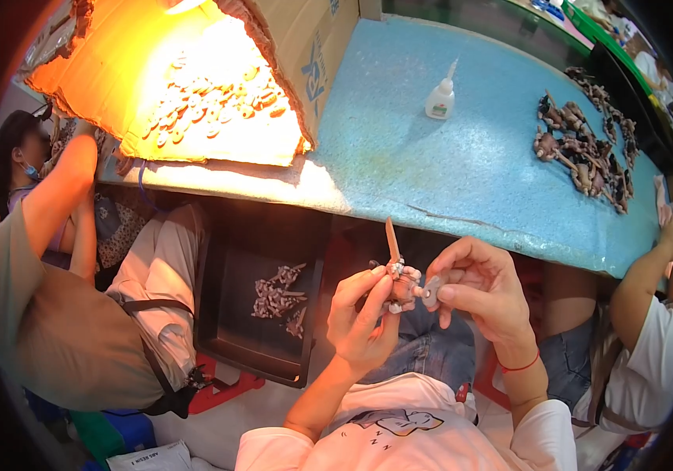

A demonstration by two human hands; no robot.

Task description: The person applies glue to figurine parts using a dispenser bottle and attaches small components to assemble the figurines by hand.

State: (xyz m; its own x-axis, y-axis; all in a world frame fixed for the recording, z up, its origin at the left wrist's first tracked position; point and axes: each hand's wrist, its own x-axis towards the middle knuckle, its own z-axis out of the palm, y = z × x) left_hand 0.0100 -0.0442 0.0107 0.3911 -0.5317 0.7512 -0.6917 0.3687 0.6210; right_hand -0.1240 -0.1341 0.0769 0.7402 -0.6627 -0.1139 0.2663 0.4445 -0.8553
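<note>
My left hand (358, 320) pinches a small toy figurine (404, 284) above my lap, just short of the table's near edge. A thin tan blade-like part (392, 242) sticks up from the figurine. Between thumb and fingers, my right hand (487, 292) grips a small flat grey piece (430, 293), held against the figurine's right side. Whether the two are joined or only touching, I cannot tell. My left fingers hide part of the figurine.
On the blue table (399, 165) stands a white glue bottle (440, 100). Several figurines (583, 149) lie at the right. A brightly lit cardboard box (234, 155) holds many small round pieces (211, 102). Left of my lap, a black tray (262, 357) holds figurines. Co-workers sit on both sides.
</note>
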